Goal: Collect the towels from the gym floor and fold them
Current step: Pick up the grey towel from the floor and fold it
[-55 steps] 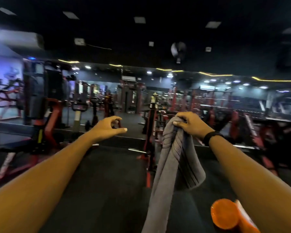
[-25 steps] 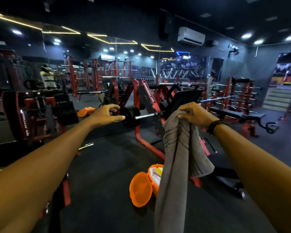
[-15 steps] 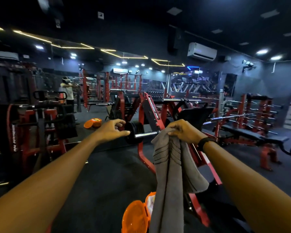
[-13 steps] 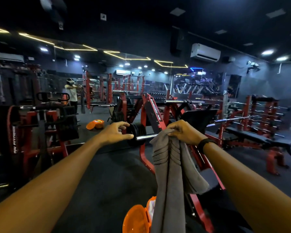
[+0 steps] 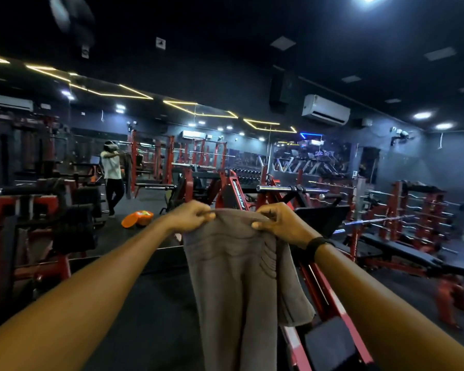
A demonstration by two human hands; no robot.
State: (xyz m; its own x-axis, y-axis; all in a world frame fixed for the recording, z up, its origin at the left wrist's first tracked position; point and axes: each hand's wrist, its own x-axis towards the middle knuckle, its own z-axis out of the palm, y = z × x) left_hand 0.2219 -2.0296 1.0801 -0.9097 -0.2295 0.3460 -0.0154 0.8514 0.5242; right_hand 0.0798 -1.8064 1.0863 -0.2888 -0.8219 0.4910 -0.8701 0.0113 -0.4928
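We hold the grey towel [image 5: 239, 277] up at arm's length, its top edge stretched between our hands while the rest hangs down over the dark floor [image 5: 150, 303]. Our left hand [image 5: 189, 216] pinches one end of that edge, and our right hand [image 5: 279, 223], a black band [image 5: 315, 246] on its wrist, grips the other. Red-framed machines [image 5: 319, 290] stand just behind the towel. An orange container [image 5: 137, 218] lies open further off, near a person [image 5: 112, 175] in white. The room is dim, with yellow light strips [image 5: 110, 89] overhead.

Dark gym floor [image 5: 150, 303]: orange container [image 5: 137, 218], red machines [image 5: 332, 303] on it.
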